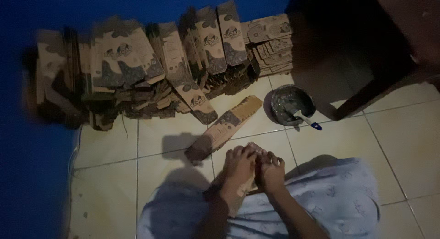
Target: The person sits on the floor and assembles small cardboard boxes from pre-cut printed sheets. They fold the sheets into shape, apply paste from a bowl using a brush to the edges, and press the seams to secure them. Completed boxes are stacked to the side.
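Both hands, left hand (239, 165) and right hand (270, 171), grip a flat cardboard box (238, 186) over the lap, near another box (223, 127) and a bowl (291, 104) on the floor.

left hand (238, 168) + right hand (271, 172): pressing paper bag (250, 186) | glue bowl (292, 104) nearby

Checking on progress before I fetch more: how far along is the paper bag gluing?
Done: many brown bags stacked along the blue wall. In hand: left hand and right hand press one bag. Left: one bag lying beside the paste bowl.
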